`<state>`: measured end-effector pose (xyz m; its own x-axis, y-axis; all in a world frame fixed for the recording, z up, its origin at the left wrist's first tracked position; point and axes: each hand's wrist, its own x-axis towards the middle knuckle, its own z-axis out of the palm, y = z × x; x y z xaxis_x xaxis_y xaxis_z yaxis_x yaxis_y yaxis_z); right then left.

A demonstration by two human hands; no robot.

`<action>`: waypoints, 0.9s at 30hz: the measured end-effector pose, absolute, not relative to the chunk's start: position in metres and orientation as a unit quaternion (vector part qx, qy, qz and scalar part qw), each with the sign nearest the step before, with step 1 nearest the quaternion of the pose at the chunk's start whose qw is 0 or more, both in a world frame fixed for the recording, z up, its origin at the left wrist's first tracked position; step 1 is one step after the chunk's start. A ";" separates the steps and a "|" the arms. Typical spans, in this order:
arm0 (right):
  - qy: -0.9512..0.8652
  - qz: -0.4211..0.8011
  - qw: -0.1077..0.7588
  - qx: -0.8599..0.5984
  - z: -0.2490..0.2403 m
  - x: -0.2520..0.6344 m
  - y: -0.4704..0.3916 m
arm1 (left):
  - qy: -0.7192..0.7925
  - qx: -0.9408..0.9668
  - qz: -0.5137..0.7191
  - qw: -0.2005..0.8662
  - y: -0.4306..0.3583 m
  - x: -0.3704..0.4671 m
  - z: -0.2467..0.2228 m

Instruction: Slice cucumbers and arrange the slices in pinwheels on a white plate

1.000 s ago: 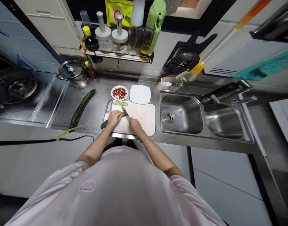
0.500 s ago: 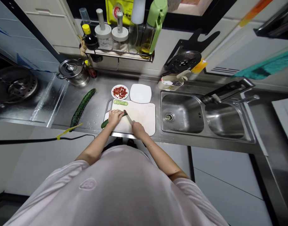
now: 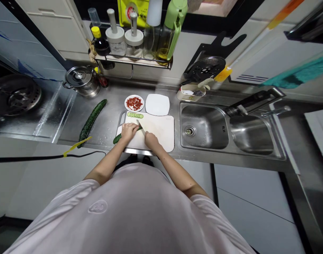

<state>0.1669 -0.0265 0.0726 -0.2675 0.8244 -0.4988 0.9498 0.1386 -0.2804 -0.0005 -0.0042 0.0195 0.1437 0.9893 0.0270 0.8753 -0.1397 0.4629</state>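
Observation:
On the white cutting board [image 3: 161,132] lies a dark green cucumber [image 3: 117,139], held down under my left hand [image 3: 129,132] with its fingers closed round it. My right hand [image 3: 152,141] grips the handle of a knife [image 3: 141,126]. The blade crosses the cucumber's right end, just beside my left fingertips. A row of pale cucumber slices [image 3: 135,115] rests at the board's upper left. Behind the board stand a white plate of chopped red pieces [image 3: 134,103] and a bare white square plate [image 3: 157,104].
A second, whole cucumber [image 3: 92,121] lies to the left, near a lidded steel pot [image 3: 80,81]. The double sink [image 3: 203,127] is at the right. Above the counter hangs a rack [image 3: 135,62] of bottles and jars. A black cable with a yellow tie [image 3: 77,146] reaches across the front edge.
My right hand and the knife have moved a little up and left, so the blade tip reaches farther past the cucumber. My left hand stays on the cucumber.

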 end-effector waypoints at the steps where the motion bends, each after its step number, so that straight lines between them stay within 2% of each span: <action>1: 0.747 -0.278 0.111 0.593 0.073 0.165 -0.025 | 0.632 0.737 0.166 0.171 -0.004 -0.001 0.019; 27: 0.748 -0.274 0.115 0.594 0.072 0.168 -0.030 | 0.633 0.735 0.175 0.169 -0.004 0.000 0.017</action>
